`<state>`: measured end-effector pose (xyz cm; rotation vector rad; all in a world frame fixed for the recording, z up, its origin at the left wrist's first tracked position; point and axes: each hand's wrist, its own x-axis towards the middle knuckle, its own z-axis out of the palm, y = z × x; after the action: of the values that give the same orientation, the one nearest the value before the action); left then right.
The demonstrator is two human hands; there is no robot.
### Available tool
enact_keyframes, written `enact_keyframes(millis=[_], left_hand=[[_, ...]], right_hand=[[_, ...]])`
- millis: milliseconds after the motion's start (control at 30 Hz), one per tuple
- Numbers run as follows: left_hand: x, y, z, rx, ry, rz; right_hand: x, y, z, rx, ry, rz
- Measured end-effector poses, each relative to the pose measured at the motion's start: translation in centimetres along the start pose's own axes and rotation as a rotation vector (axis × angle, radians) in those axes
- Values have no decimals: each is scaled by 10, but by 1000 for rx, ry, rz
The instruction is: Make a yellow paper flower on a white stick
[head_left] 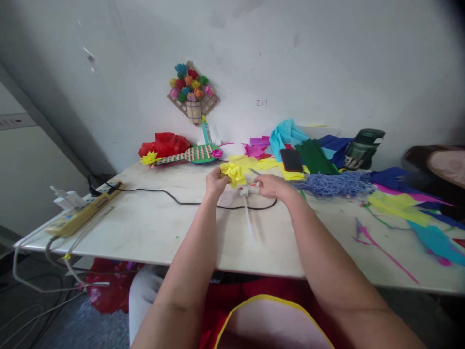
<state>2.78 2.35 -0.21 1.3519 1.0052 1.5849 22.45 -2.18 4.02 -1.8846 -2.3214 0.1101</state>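
Observation:
My left hand (215, 181) is closed round a yellow crepe-paper flower (233, 173), held a little above the white table (152, 228). My right hand (271, 186) is closed on a white glue gun (246, 191), its nozzle pointing at the flower's base. A translucent glue stick (250, 220) sticks out of the gun toward me. The gun's black cord (181, 199) runs left across the table to a yellow power strip (84, 209).
Sheets of coloured crepe paper (312, 154) lie piled at the back, with a dark phone (291, 159) on them. A bundle of blue string (334, 184), paper scraps at the right, a dark flask (363, 148), a red bag (165, 144) and a paper-flower wall piece (192, 89) are there too.

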Motion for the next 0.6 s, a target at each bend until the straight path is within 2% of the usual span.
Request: enact_keyframes(millis=[200, 300, 433, 500, 600], left_hand=[[5, -6, -2, -13, 30, 8], [4, -3, -1, -21, 25, 4], [-4, 6, 1, -21, -85, -18], [-8, 10, 2, -25, -155, -27], [-12, 15, 3, -25, -241, -55]], right_hand=[[0, -7, 5, -69, 21, -16], [2, -6, 5, 15, 134, 12], [4, -4, 4, 177, 443, 45], [5, -3, 2, 259, 500, 28], [5, 4, -3, 308, 484, 32]])
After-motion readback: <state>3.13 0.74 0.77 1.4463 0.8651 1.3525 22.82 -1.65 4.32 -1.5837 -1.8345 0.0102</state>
